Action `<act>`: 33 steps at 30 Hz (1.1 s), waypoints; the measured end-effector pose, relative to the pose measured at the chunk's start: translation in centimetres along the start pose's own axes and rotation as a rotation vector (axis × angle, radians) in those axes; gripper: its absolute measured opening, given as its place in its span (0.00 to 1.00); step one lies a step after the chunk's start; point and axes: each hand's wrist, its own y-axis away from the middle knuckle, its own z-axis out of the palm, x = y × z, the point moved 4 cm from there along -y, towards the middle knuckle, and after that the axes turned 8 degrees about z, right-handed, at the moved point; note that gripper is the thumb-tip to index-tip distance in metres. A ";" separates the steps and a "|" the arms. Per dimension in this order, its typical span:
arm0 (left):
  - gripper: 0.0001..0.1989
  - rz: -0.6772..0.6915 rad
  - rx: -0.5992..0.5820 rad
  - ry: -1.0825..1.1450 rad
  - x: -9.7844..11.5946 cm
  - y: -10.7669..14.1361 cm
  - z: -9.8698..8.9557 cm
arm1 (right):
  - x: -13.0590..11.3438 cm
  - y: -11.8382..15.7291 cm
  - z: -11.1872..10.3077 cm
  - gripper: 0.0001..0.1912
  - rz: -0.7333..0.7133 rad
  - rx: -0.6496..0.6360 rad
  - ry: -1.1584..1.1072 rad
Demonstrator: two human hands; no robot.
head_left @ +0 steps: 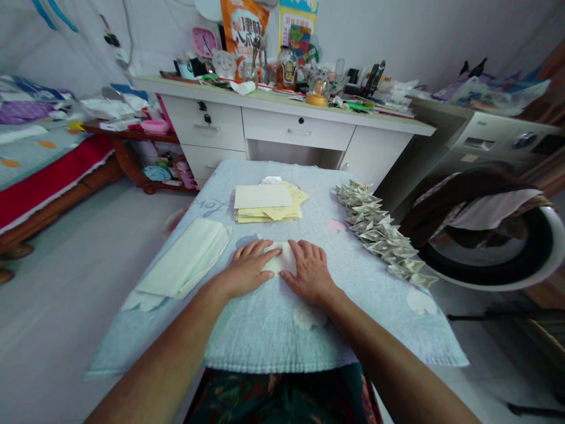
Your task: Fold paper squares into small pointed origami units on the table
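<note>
A small pale piece of paper (282, 259) lies flat on the table between my hands. My left hand (252, 268) covers its left side, fingers stretched out and thumb on the paper. On its right edge presses my right hand (311, 268), palm down with the fingers spread. Neither hand appears to grip it, though the fingers hide its side edges. Just beyond is a stack of yellowish paper sheets (265, 215) with a cream card (260, 196) on top. To the left rests a folded pale green bundle of paper or cloth (183, 259).
A light blue cloth (260, 330) covers the table. Along its right side runs a row of folded paper pieces (379, 229). Behind stands a white desk (286, 126) crowded with items, including a honey-coloured jar (286, 69). An open front-loading washing machine (485, 235) is at the right.
</note>
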 end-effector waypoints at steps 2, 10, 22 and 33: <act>0.29 0.000 -0.006 0.015 0.0 0.0 0.0 | 1.0 0.1 -0.2 0.41 0.028 -0.011 0.012; 0.29 0.018 0.019 0.045 -0.3 0.0 0.0 | 6.0 1.2 -1.0 0.45 0.113 -0.030 0.056; 0.34 0.049 0.129 0.115 0.3 -0.2 -1.1 | 4.2 -2.6 -2.6 0.24 -0.029 -0.092 -0.037; 0.38 -0.096 0.370 0.040 -0.6 -1.2 0.1 | 3.5 -4.4 -0.4 0.16 -0.007 0.022 -0.082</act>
